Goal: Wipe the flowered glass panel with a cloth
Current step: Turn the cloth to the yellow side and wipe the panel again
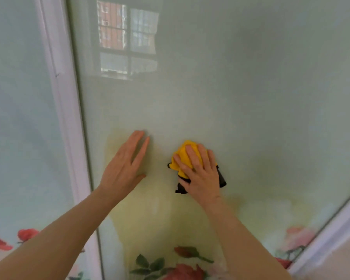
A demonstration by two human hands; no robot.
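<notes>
A bunched yellow cloth with black edging lies pressed against the pale green, rose-printed glass panel.

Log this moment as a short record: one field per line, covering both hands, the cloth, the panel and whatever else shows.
left hand: flat on the glass, fingers straight, holds nothing
right hand: presses the cloth against the glass, fingers spread over it
cloth: yellow with black edging, bunched under the right hand
glass panel: pale green, glossy, roses printed along its bottom
frame: white strip left of the panel
reflection: a barred window, upper left of the panel
</notes>
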